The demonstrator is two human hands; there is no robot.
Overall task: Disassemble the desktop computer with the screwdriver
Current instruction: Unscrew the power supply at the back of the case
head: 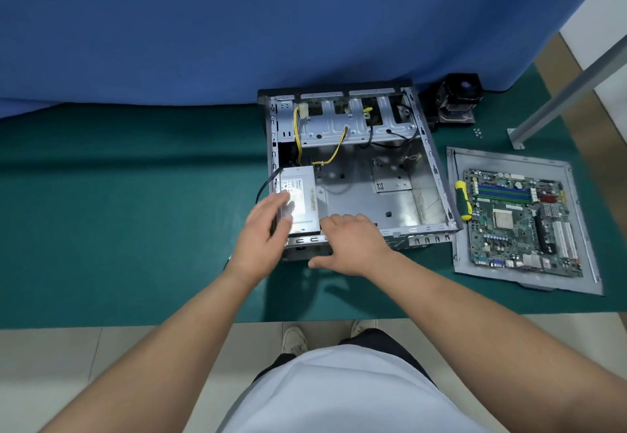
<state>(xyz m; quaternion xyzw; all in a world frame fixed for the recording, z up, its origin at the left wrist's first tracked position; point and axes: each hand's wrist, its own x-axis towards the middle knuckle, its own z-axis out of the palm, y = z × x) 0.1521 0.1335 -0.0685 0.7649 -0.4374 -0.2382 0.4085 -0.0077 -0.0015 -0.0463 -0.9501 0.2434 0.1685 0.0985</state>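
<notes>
While the green tabletop [135,195] carries everything, the open desktop case [356,168] sits toward its far edge against a blue curtain [237,25], already stripped of its mainboard. To the right of the case, a grey side panel [576,283] lies flat with the motherboard [519,222] resting on it. The power supply [300,198] stays in the case's near left corner, yellow wires [334,154] running from behind it up to the drive bay. A cooler fan [456,100] stands at the far edge beyond the case's right corner. The left hand [268,229] lies over the power supply's left side, fingers extended and blurred, so whether they clasp it I cannot tell. The right hand [349,246] rests on the case's near rim, fingers loosely spread and curled over the edge. The screwdriver [462,200], yellow and black, lies untouched on the panel's left edge, just beside the motherboard. A few loose screws [477,132] sit near the far right edge.

Lifting the supply could snag the yellow wires on the drive bay, since they are still routed there. Any mounting screw left in would make the unit jam or tilt the case.
</notes>
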